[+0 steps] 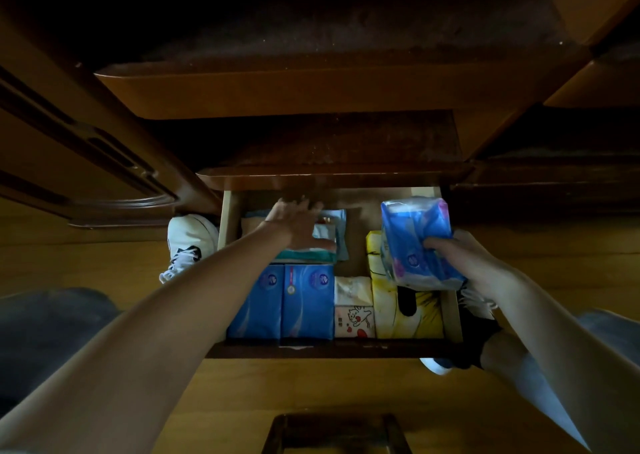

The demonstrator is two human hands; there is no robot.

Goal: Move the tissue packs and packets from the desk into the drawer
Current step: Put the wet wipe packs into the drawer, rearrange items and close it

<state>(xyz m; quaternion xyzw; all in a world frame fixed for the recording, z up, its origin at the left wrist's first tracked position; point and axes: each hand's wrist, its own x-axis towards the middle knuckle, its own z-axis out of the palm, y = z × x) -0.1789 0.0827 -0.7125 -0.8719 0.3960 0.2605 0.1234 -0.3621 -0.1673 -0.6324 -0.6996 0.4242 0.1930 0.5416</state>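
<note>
A blue tissue pack (417, 242) is gripped by the right hand (460, 256), fingers curled round its lower edge, and is held above the right part of the open drawer (452, 315), over a yellow pack (405, 311). The left hand (294, 223), fingers straight, is laid on flat packets (329, 235) at the drawer's back left. Two blue packs (284, 304) and a cat-print pack (354, 320) fill the front. Bare drawer floor is seen between the back packets and the yellow pack.
</note>
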